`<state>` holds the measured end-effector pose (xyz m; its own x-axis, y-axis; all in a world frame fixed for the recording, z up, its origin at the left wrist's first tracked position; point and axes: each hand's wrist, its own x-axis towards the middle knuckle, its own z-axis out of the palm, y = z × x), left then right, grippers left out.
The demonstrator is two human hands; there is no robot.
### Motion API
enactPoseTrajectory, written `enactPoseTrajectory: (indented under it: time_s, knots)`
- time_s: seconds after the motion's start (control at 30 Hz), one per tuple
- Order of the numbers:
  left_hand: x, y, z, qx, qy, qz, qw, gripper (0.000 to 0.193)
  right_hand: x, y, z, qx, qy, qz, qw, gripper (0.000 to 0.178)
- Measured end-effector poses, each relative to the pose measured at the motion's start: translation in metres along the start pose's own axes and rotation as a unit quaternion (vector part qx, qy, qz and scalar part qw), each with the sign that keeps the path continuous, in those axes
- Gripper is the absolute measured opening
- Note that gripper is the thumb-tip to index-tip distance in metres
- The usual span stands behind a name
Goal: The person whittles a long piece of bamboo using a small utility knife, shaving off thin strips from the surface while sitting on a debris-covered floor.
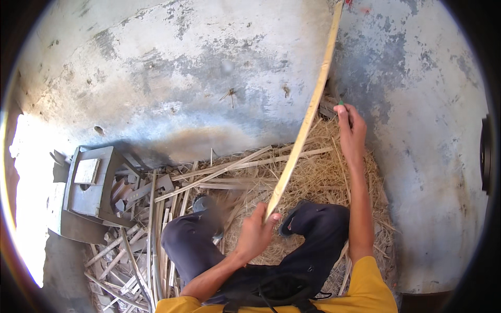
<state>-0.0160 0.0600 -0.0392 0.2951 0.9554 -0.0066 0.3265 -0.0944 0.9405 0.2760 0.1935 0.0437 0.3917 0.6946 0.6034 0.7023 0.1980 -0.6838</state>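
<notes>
My left hand [255,233] is closed round the lower end of a long, pale wooden strip [304,128], in front of my knees. From there the strip rises with a slight bend, leaning right, up to the top of the view. To the right of the strip, my right hand [352,128] is raised with its fingers curled in a pinch. A tiny bit of something green [341,103] shows at the fingertips; the rest is hidden, so its kind cannot be made out. The right hand is apart from the strip.
Wood shavings [318,172] cover the floor around my feet. Loose sticks [224,175] lie across them, and more scraps pile up at the lower left. A grey wooden box [91,182] stands at the left. Weathered walls [219,104] meet in a corner ahead.
</notes>
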Motion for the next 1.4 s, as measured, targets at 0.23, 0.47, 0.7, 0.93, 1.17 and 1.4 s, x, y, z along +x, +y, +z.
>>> enactPoseTrajectory:
  time_s: [0.23,0.47,0.7,0.93,1.17,1.4]
  knots:
    - [0.021,-0.034,-0.005,-0.217,0.042,0.032,0.975,0.031,-0.075,-0.012,0.017,0.196,-0.165,-0.024,0.966,0.033]
    - [0.022,-0.017,-0.006,-0.289,0.009,-0.016,0.957,0.034,-0.126,-0.042,0.019,0.082,-0.312,-0.177,0.93,0.028]
    - [0.026,-0.031,0.005,-0.137,0.051,0.056,0.988,0.033,-0.127,-0.04,0.024,0.083,-0.29,-0.201,0.932,0.029]
    - [0.025,-0.018,0.001,-0.084,0.064,0.048,0.993,0.037,-0.13,-0.039,0.034,0.076,-0.219,-0.221,0.947,0.025]
    - [0.023,-0.018,-0.005,-0.061,0.07,0.052,0.994,0.04,-0.128,-0.043,0.038,0.059,-0.222,-0.222,0.948,0.025]
    - [0.023,-0.012,-0.012,-0.053,0.09,0.049,0.993,0.033,-0.125,-0.047,0.05,0.057,-0.21,-0.232,0.948,0.025]
